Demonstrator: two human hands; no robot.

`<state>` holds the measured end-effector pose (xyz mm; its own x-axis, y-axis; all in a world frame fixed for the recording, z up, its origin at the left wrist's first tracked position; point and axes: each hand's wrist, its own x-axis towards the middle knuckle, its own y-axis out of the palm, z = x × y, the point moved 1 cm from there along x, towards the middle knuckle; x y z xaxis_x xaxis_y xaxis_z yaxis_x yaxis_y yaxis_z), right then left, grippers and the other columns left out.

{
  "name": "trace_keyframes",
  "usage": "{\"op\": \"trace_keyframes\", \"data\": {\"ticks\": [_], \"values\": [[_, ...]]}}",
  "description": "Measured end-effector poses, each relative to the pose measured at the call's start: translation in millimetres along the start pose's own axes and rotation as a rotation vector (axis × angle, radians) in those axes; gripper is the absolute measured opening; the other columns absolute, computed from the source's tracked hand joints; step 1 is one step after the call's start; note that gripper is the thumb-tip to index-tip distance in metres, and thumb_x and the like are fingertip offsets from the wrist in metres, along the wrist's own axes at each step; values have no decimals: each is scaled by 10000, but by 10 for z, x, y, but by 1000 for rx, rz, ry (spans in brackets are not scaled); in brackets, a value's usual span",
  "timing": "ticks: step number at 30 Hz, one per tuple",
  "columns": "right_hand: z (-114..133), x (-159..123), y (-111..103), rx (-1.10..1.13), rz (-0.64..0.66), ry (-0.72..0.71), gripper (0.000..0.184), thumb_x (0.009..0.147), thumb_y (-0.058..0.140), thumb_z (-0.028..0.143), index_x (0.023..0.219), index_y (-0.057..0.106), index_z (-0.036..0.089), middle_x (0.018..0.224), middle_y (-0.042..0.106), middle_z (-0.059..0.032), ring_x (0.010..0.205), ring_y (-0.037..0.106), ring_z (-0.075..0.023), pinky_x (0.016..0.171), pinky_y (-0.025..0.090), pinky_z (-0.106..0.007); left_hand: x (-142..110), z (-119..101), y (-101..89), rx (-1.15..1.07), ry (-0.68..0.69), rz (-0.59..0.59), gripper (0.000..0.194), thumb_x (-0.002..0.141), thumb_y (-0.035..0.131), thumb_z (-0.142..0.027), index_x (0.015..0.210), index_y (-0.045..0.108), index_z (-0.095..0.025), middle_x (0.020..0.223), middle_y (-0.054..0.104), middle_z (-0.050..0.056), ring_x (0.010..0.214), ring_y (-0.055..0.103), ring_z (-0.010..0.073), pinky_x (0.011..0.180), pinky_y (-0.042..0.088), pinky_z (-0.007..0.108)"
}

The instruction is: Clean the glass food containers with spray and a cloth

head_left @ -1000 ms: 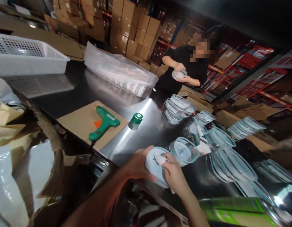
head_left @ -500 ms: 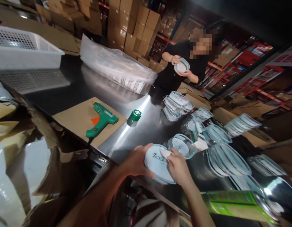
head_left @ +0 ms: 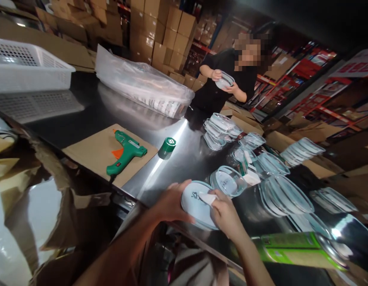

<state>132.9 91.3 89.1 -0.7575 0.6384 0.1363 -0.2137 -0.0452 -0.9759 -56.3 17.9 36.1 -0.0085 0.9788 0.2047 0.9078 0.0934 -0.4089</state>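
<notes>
sliding over the printed lettering since the earlier frame, the right hand (head_left: pixel 227 216) pinches a white slip (head_left: pixel 206 198) (paper or cloth, hard to tell) against a pale blue lid (head_left: pixel 195 206). the left hand (head_left: pixel 170 204) holds that lid above the steel table (head_left: pixel 184 159), its fingers (head_left: pixel 179 190) spread around the rim.

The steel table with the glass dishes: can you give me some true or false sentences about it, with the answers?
1. The left hand holds a dish with a pale blue lid. True.
2. The right hand grips the green glue gun. False: the glue gun lies on a cardboard sheet, and the right hand holds a white scrap against the lid.
3. The person across the table holds a dish in both hands. True.
4. The green-capped tube stands on the cardboard sheet. False: it stands on the steel table, beside the cardboard.
</notes>
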Motion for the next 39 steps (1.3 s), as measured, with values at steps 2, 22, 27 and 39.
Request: {"op": "trace_keyframes", "data": {"ticks": [2, 22, 27, 39], "values": [[-15, 2, -8, -60, -16, 56, 494, 770, 392, -8, 1071, 709, 221, 963, 598, -92, 902, 542, -237, 770, 393, -368, 6, 15, 11, 20, 12, 15, 1141, 415, 871, -475, 1416, 380, -228, 1274, 600, 88, 1174, 524, 360, 998, 428, 475], [60, -82, -6, -28, 21, 132, 447, 791, 406, 17, 1078, 696, 200, 1013, 589, -108, 953, 522, -240, 818, 371, -373, 1, -4, 30, 46, 19, 15, 1109, 427, 870, -457, 1398, 389, -219, 1248, 610, 89, 1159, 534, 349, 1003, 420, 474], [187, -19, 9, 59, 29, 0, 411, 842, 390, 42, 1037, 707, 218, 949, 577, -77, 901, 521, -208, 797, 386, -339, -9, -4, 20, 33, 7, -1, 1153, 431, 875, -453, 1416, 361, -142, 1371, 525, 149, 1256, 469, 364, 1073, 359, 483], [253, -191, -25, 130, 29, -62, 347, 814, 401, 26, 857, 701, 195, 934, 575, -58, 882, 503, -192, 783, 359, -325, -8, 12, 36, 65, -7, 28, 1157, 396, 879, -456, 1407, 364, -228, 1364, 536, 111, 1244, 482, 363, 1068, 360, 517]]}}
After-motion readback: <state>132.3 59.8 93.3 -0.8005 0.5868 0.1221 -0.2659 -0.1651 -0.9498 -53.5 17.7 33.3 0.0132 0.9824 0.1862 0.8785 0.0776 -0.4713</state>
